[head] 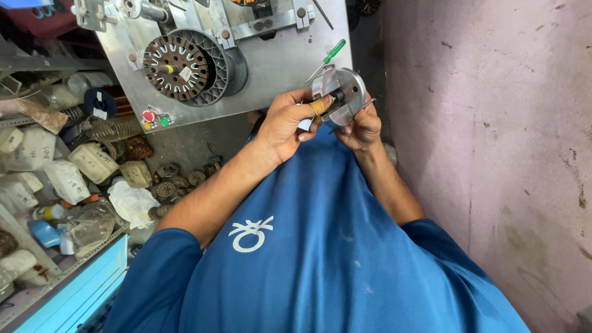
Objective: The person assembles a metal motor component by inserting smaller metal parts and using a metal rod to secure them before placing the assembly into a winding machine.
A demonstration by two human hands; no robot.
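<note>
I held a round grey metal disc (343, 92) in front of my chest, just off the near edge of the metal desk (280, 65). My left hand (285, 123) was closed on its rim, thumb pressed to the edge to steady it. My right hand (362, 128) gripped the opposite side, fingers curled, a thin metal tool under them. A green-handled screwdriver (327, 60) lay near that edge, within reach. The slotted stator (185, 66) sat mounted farther in.
</note>
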